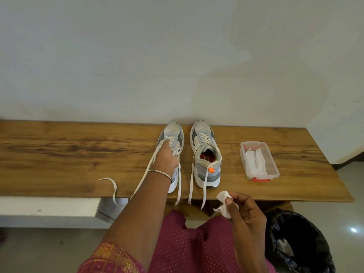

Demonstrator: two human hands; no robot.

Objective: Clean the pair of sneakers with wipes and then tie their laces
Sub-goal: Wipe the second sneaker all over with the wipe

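2 sneakers side by side on the wooden worktop (78,150), one under each hand's reach.

The left hand (167,154) lies over the left sneaker (173,128), its grip curled down round the tongue and collar, a bangle (159,173) on the wrist. The right sneaker (206,174) stands just beside it, apart, toes to the wall. Both pairs of laces (190,186) are untied and trail over the near edge of the worktop. The right hand (244,209) is in front of that edge, its grip pinching a crumpled white wipe (223,203) between thumb and fingers. Right of the sneakers sits a clear wipes box (272,168) with white sheets inside. A bin (299,243) lined in black stands on the floor, lower right.
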